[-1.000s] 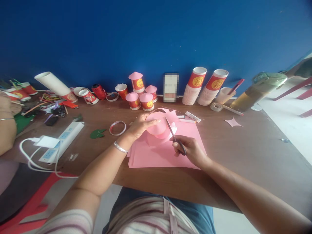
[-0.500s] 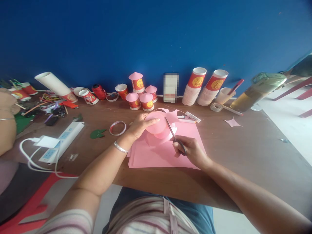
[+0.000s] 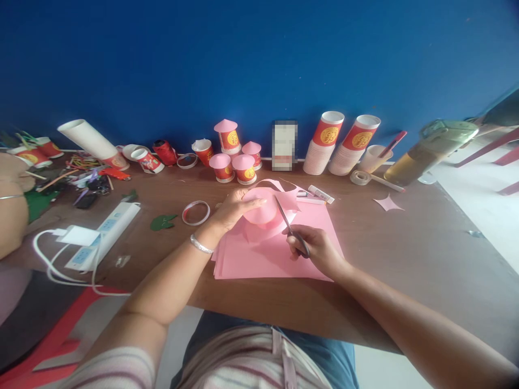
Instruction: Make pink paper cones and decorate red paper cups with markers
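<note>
Between the thumb and fingers of my left hand (image 3: pixel 235 210) is a round piece of pink paper (image 3: pixel 259 206), partly cut out, with a curling offcut strip (image 3: pixel 288 198) at its far right side. My right hand (image 3: pixel 314 246) grips a pair of scissors (image 3: pixel 287 215) with dark handles. The blades point up and left, against the edge of the round paper. Under both hands lies a stack of pink paper sheets (image 3: pixel 279 262). The fingers beneath the held paper are hidden.
Red cups with pink cone tops (image 3: pixel 244 168) stand at the back near a phone (image 3: pixel 284 146). Stacked paper cups (image 3: pixel 324 143) and a bottle (image 3: pixel 425 154) are to the right. Tape (image 3: pixel 195 213) and a power strip (image 3: pixel 103 236) lie left. Another person's arm (image 3: pixel 14 200) rests far left.
The round paper and its offcut have shifted slightly, with the strip now lifted and showing a wider gap. Both hands stay almost in place.
</note>
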Demonstrator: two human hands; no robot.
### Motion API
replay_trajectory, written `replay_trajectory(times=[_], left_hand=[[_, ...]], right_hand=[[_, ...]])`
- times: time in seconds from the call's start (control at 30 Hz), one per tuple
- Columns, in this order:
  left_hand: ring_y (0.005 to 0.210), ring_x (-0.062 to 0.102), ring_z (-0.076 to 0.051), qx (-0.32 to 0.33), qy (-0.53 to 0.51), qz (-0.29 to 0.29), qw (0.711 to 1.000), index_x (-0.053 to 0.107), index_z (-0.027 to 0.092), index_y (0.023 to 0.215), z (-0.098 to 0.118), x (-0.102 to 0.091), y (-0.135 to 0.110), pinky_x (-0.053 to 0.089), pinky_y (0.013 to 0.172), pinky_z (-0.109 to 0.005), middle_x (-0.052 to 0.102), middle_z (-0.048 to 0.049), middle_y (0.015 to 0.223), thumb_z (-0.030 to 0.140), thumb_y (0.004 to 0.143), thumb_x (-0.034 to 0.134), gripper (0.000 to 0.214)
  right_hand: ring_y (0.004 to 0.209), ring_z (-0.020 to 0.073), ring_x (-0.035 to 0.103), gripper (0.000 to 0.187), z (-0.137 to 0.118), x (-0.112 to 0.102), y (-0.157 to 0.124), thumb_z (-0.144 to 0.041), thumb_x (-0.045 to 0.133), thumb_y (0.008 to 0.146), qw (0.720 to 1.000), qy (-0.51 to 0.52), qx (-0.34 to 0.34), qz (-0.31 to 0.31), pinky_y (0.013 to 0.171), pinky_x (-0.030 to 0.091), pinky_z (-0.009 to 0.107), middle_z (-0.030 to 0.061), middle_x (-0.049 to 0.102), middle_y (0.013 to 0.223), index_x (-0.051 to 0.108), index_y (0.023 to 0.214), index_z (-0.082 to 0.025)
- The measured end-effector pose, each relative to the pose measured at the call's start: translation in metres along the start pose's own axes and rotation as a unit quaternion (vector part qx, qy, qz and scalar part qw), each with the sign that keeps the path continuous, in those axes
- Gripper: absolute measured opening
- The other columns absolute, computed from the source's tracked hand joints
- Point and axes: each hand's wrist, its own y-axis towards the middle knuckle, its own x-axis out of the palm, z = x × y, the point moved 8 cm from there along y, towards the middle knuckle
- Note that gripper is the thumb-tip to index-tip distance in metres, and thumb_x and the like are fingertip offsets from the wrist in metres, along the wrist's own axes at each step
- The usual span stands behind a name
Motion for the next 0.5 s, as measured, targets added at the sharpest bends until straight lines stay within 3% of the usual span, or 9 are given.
replay_trajectory(times=[0.5], left_hand=[[0.114,0.069,-0.03,0.004,-0.002,-0.008,1.0,0.079,0.016,0.121,0.0026,0.0021,-0.0006,0.052,0.099,-0.036,0.079,-0.0113,0.115,0.039,0.081,0.084,0.046]], right_hand=[[0.055,0.0143,0.061,0.047,0.0009,-0.002,0.0005,-0.065,0.07,0.085,1.0,-0.003,-0.009,0.0,0.061,0.052,0.029,-0.0019,0.064,0.056,0.069,0.09,-0.018]])
